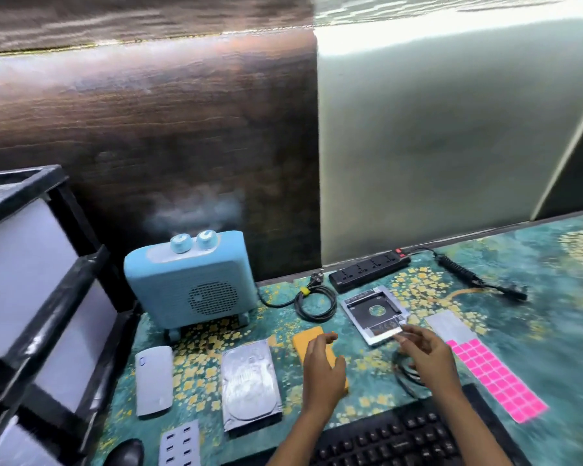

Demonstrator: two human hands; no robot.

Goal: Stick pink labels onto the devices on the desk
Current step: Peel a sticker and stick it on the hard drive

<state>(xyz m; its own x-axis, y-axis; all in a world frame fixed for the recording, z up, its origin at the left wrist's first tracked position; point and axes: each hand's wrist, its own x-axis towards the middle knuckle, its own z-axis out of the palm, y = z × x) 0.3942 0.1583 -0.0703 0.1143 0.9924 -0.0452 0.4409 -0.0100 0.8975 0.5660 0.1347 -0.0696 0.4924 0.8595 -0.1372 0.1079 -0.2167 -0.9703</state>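
The sheet of pink labels (pixel 498 378) lies flat on the surface (pixel 535 264) at the lower right of the frame, its upper rows already peeled to bare grey backing. Just left of it the right hand (pixel 424 354) hovers over the silver drive tray (pixel 376 311), fingers loosely spread; the picture is too blurred to say whether a label sits on a fingertip. The left hand (pixel 323 361) rests open, fingers apart, on the orange case (pixel 312 341) at the centre, gripping nothing.

The labels look thin, light and floppy, with a sticky underside, so each is best lifted by one corner with a fingernail and carried on a fingertip, kept from folding onto itself. The devices wait apart on the surface: a blue heater (pixel 189 280) at the left, a white power bank (pixel 154 381), a bare hard drive (pixel 249 381) and a black power strip (pixel 369 269) near the back edge. Smooth flat faces would likely take a label best.
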